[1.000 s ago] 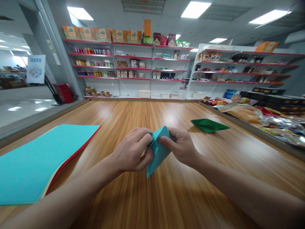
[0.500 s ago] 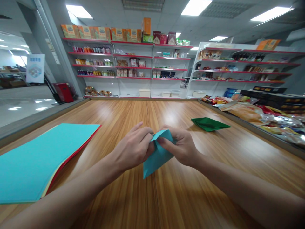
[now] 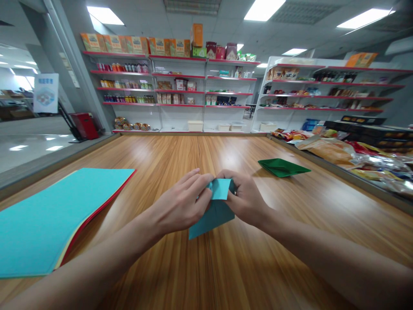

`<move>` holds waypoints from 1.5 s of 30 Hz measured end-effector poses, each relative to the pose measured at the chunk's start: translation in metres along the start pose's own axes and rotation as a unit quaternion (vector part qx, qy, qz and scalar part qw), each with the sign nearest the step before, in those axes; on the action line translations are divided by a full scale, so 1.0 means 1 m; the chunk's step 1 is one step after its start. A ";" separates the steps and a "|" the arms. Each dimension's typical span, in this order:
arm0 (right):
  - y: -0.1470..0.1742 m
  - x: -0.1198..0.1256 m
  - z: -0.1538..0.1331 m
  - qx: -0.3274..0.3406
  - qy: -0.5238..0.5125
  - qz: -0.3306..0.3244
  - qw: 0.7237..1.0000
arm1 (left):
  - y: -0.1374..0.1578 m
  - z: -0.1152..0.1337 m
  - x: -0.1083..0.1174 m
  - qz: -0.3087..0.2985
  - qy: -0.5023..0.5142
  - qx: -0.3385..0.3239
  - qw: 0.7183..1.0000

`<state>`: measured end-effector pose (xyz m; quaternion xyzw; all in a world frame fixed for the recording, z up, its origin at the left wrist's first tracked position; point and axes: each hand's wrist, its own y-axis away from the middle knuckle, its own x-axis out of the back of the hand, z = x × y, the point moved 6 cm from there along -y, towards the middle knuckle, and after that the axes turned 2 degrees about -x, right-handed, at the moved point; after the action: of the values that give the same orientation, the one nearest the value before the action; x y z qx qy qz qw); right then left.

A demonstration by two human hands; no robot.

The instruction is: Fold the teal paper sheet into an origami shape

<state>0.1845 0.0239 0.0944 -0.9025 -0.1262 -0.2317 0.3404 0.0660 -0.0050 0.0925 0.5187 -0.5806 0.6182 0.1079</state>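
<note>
A folded piece of light-blue paper [image 3: 211, 217] is held just above the table, between both hands. My left hand [image 3: 182, 200] pinches its left side between thumb and fingers, with the outer fingers stretched forward. My right hand [image 3: 247, 196] is closed on the right upper edge, its thumb partly hidden behind a flap. That flap stands folded over at the top, brighter than the darker lower part. To the right on the table lies a folded green paper [image 3: 284, 168], shaped like a flat boat, apart from both hands.
On the left, a stack of coloured paper sheets [image 3: 67, 215], blue on top with yellow and red below, lies on the wooden table [image 3: 155, 275]. Packaged snacks [image 3: 342, 155] are piled beyond the table's right edge. Stocked shelves [image 3: 180, 75] stand behind.
The top flap of the blue paper has opened out and now faces me. My right thumb has slipped from the front to behind the flap, and my left hand has shifted slightly to the right.
</note>
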 end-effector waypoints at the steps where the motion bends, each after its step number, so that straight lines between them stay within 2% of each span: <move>1: 0.000 0.000 -0.001 0.006 -0.001 -0.001 1.000 | 0.000 -0.001 0.001 0.002 0.026 0.018 1.000; 4: -0.001 0.000 -0.004 0.016 0.002 -0.003 1.000 | -0.001 -0.005 0.004 0.024 0.120 0.085 0.989; 8: -0.002 0.000 0.001 -0.025 0.000 0.004 1.000 | -0.001 -0.007 0.003 0.043 0.190 0.135 0.971; 15: -0.003 0.002 0.008 -0.057 -0.024 0.015 0.998 | 0.001 -0.008 0.001 0.048 0.193 0.146 0.969; 26: -0.005 -0.001 0.006 -0.082 -0.025 -0.048 0.995 | 0.003 -0.002 -0.002 0.054 0.200 0.085 0.975; 29: -0.005 0.000 0.006 -0.067 -0.049 -0.043 0.996 | 0.002 -0.004 -0.001 0.067 0.209 0.104 0.970; 32: -0.004 0.005 0.004 -0.040 -0.074 0.000 0.996 | 0.004 -0.008 0.001 0.091 0.206 0.117 0.967; 37: -0.002 0.012 -0.004 0.004 -0.051 0.051 0.997 | 0.009 -0.017 0.009 0.158 0.155 0.118 0.968; 39: -0.002 0.013 -0.007 0.022 -0.042 0.066 0.997 | 0.009 -0.020 0.011 0.165 0.151 0.122 0.967; 41: -0.002 0.011 -0.009 0.037 -0.041 0.056 0.997 | 0.008 -0.021 0.011 0.164 0.169 0.109 0.966; 45: -0.002 0.000 -0.010 0.052 -0.031 -0.004 0.998 | 0.007 -0.018 0.012 0.159 0.197 0.082 0.964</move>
<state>0.1807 0.0184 0.1025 -0.8900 -0.1523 -0.1980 0.3814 0.0460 0.0026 0.1008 0.2946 -0.5705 0.7627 0.0771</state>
